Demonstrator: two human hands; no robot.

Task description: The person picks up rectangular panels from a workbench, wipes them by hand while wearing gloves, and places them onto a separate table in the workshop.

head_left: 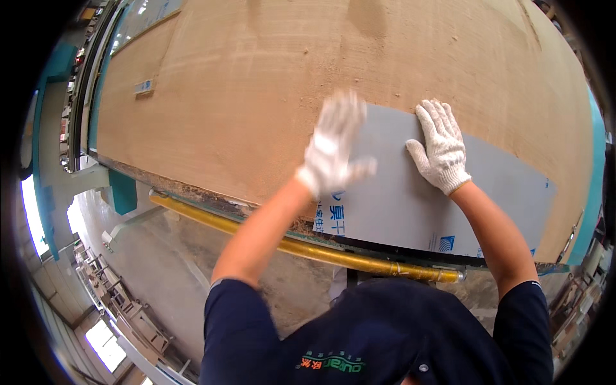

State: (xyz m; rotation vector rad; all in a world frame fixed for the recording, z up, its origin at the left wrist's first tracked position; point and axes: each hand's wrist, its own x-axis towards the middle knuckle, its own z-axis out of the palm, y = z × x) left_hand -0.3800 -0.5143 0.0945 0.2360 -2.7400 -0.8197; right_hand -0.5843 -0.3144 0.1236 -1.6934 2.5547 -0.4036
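A grey sheet panel (398, 186) with blue printing lies flat on a large wooden board surface (244, 102), along its near edge. My left hand (333, 141), in a white knit glove, is over the panel's left end; motion blurs it, but its fingers are stretched and the thumb stands apart. Whether it touches the panel I cannot tell. My right hand (439, 144), gloved the same way, rests flat near the panel's far edge with fingers extended. Neither hand holds anything.
Sawdust and small chips lie over the board. A small labelled offcut (144, 87) is at the left, and a glossy sheet (144, 22) at the far left corner. A yellow bar (308, 251) runs along the near edge. Teal machine parts (122, 191) stand at the left.
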